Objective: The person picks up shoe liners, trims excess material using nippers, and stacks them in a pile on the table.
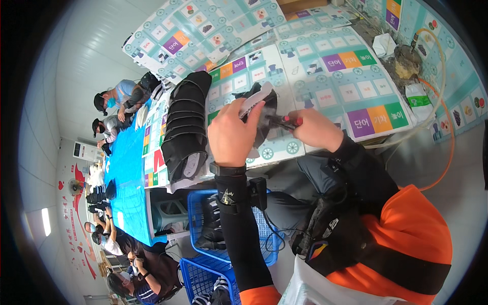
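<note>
My left hand (231,133) pinches the pale, curved band of a black cap (268,109) between thumb and fingers, holding it up over the table. In my right hand (317,129) is a small black tool with red parts (282,122); its fingers wrap round the handle. The tool's front end points left at the cap, close to it, and a whitish blur lies between them. Whether the tip touches the fabric I cannot tell. Just left of my left hand lies a long row of nested black caps (187,119).
Printed sheets cover the table (325,66). Blue plastic baskets (223,254) with dark items stand below its edge. An orange hose (450,137) and a pale tube curve down at the right. A white-and-green packet (419,101) lies at the right. Several people sit along a blue-covered table (127,173).
</note>
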Demonstrator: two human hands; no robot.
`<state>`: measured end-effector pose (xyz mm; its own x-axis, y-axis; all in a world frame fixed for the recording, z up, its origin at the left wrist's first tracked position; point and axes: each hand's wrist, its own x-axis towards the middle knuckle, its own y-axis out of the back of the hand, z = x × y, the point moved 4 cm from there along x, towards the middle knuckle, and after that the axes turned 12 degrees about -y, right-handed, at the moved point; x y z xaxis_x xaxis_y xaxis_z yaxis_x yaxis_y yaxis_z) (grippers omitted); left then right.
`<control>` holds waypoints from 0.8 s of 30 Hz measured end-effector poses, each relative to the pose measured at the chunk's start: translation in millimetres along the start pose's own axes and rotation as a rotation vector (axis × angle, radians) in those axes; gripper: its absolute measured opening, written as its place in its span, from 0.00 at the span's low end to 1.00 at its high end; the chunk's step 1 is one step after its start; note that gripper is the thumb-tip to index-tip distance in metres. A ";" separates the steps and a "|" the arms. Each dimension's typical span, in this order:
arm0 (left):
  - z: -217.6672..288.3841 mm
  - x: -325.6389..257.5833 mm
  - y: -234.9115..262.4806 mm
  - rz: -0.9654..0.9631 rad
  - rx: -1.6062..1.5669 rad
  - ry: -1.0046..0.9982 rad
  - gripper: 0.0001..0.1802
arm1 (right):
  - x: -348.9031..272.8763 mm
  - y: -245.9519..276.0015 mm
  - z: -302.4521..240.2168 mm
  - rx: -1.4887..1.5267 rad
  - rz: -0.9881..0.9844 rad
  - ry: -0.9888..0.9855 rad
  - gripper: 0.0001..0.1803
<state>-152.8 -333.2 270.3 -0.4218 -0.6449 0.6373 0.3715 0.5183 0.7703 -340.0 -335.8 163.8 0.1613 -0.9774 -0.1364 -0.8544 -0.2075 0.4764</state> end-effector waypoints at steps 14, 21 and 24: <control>1.6 4.0 -2.9 -0.010 0.008 -0.001 0.24 | -7.7 -2.4 13.1 -0.117 -0.077 -0.008 0.17; 1.9 5.0 -2.1 -0.019 0.020 0.007 0.23 | -8.3 7.7 4.7 -0.012 0.117 0.009 0.09; 3.0 7.2 -6.1 0.000 0.015 -0.008 0.23 | -4.5 14.7 9.1 -0.024 0.236 0.081 0.09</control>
<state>-160.5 -339.3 270.3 -0.4281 -0.6406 0.6374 0.3592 0.5266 0.7705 -357.8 -334.1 163.5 -0.0017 -0.9987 0.0505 -0.8611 0.0271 0.5078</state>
